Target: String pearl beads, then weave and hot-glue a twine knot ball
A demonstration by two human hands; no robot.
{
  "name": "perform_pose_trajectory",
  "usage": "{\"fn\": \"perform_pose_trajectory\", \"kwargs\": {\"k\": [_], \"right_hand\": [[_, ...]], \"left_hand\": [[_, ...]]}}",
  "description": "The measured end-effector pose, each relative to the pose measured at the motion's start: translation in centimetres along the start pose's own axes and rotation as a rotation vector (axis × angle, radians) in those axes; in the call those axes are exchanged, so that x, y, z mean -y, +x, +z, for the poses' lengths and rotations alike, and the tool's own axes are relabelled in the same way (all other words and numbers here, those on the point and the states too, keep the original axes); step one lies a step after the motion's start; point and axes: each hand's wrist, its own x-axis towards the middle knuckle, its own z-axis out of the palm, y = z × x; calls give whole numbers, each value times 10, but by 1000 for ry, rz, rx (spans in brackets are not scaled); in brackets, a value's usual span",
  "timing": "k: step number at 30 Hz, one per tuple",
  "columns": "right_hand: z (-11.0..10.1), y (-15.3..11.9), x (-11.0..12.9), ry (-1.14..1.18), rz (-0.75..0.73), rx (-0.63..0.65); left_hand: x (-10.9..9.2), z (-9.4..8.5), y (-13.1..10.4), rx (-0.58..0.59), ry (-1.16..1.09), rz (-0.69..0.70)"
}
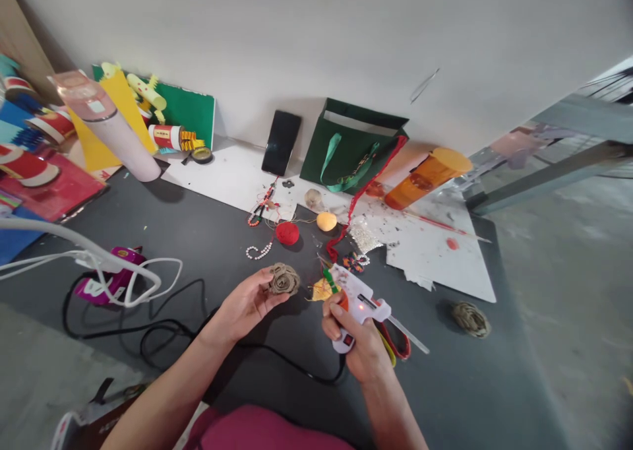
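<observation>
Between the fingers and thumb of my left hand [250,305] is a brown rolled rosette [284,280], its spiral face turned up. My right hand [359,341] grips a white hot glue gun [363,298] by its handle. The gun's green-collared nozzle points left toward the rosette, apart from it, and a clear glue stick [409,336] juts out of its back. An orange light glows on its side. Beneath the nozzle lies a small yellow woven piece [324,289]. Farther back are a red ball of thread [287,233] and a yellow ball [326,222].
A second brown rosette [472,319] lies at the right on the grey table [420,384]. Black cable [291,364] runs across the front. Behind stand a phone [281,143], a green gift bag [351,146], an orange cylinder [428,178] and a pink bottle [113,130]. A purple power strip [111,276] sits left.
</observation>
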Motion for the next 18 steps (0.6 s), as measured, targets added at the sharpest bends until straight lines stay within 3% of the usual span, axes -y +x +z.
{"fn": "perform_pose_trajectory", "kwargs": {"k": [5, 18], "right_hand": [[13, 14, -3, -50, -73, -128], [20, 20, -15, -101, -77, -140]], "left_hand": [[5, -1, 2, 67, 54, -30], [16, 7, -3, 95, 280, 36]]}}
